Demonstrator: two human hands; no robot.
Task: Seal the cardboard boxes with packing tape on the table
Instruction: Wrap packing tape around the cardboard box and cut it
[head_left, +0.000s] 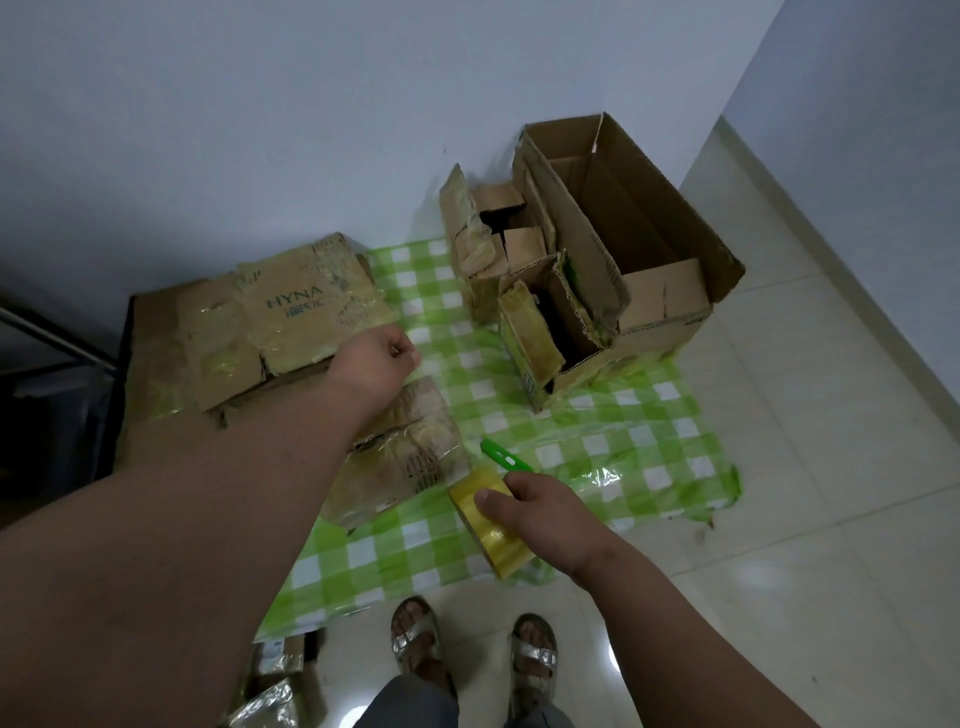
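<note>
Our right hand (540, 512) grips the tape roll (488, 525) over the checked cloth (623, 431), just beside a taped box (400, 457). Our left hand (382, 358) is a closed fist above the boxes, holding nothing we can see.

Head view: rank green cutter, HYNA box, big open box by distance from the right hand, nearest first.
From the right hand, which grips the tape roll:
1. Green cutter, on the checked cloth just above the hand.
2. HYNA box, taped shut, up and to the left beside the left hand.
3. Big open box, far right, by the wall.
</note>
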